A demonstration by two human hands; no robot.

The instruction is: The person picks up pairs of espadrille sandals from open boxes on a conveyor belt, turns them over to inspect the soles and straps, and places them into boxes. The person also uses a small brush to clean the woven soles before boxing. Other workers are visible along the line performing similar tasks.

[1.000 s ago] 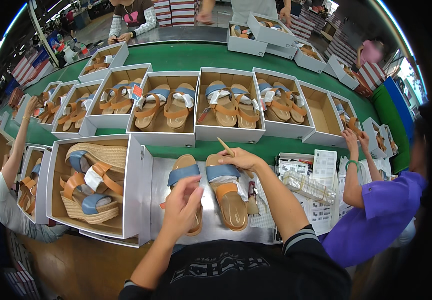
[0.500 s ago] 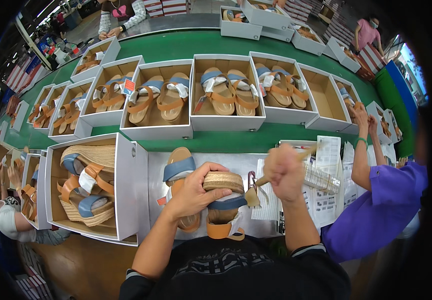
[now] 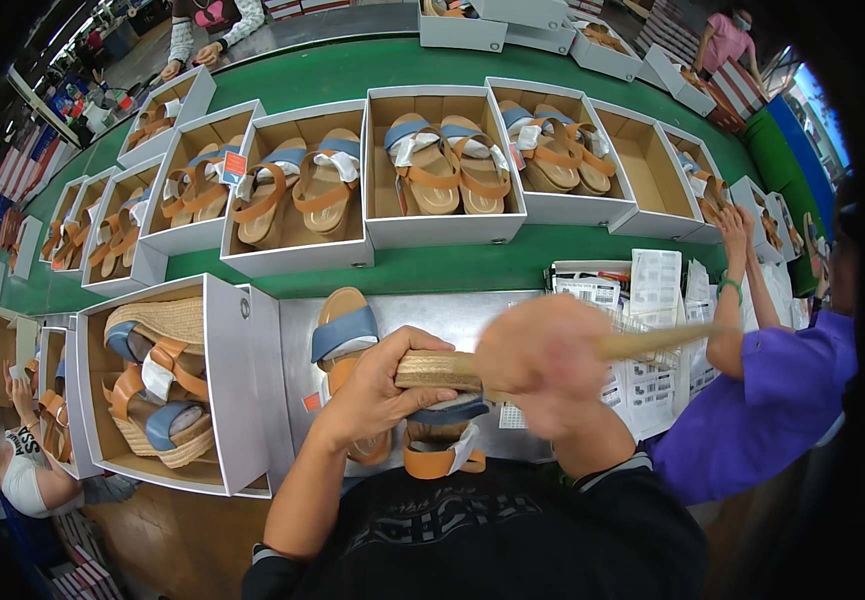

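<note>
My left hand (image 3: 375, 390) grips a wedge sandal (image 3: 436, 371), holding its woven tan sole edge up, with the blue strap and orange ankle strap toward me. Close to the toe of that sole, my right hand (image 3: 544, 365) is closed around a pale wooden-handled brush (image 3: 657, 343). Motion blurs this hand, and the brush's head is hidden behind it. The matching sandal (image 3: 344, 328) lies on the metal work surface (image 3: 432, 310), just left of the held one, with an orange tag beside it.
To my left stands an open white box (image 3: 244, 385) holding a packed pair. Beyond, a row of boxed sandals lines the green conveyor (image 3: 402, 262); one box (image 3: 644, 165) holds nothing. Label sheets (image 3: 655, 280) lie at right, where a purple-sleeved co-worker (image 3: 782, 395) reaches forward.
My right hand has moved left and closer to the sandal, and the brush handle has swung lower toward level. My left hand keeps its hold on the sandal.
</note>
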